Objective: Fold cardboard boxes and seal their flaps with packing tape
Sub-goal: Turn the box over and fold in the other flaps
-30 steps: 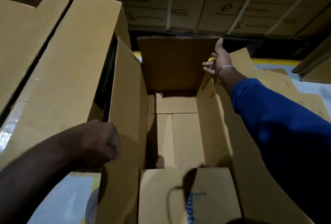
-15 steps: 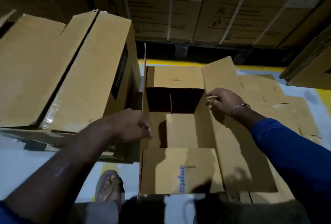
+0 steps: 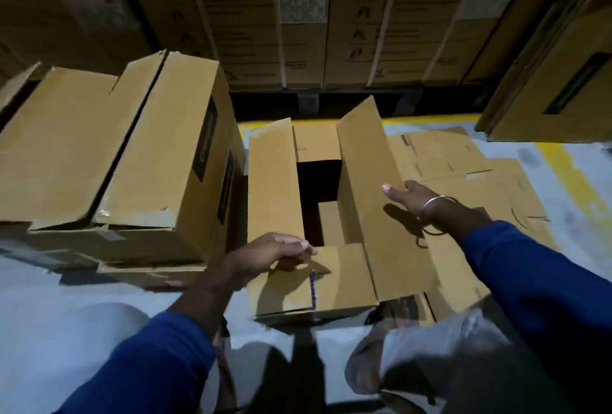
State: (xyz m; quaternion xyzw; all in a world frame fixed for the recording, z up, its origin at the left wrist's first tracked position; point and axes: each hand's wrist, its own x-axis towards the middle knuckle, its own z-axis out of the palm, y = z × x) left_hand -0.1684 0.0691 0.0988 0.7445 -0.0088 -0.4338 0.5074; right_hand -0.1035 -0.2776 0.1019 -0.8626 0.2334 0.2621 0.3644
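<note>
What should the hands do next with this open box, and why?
Probably press both long flaps down to meet. The short flaps at the near end and far end already lie folded in, the left hand and right hand each rest on a long flap, and a dark gap still shows between them. No tape is in view.

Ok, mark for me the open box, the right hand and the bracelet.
open box (image 3: 394, 214): head view, on its long right flap.
right hand (image 3: 405, 195): head view, on the back of the hand, over that flap.
bracelet (image 3: 430, 206): head view, on the metal band at the right wrist.
</note>
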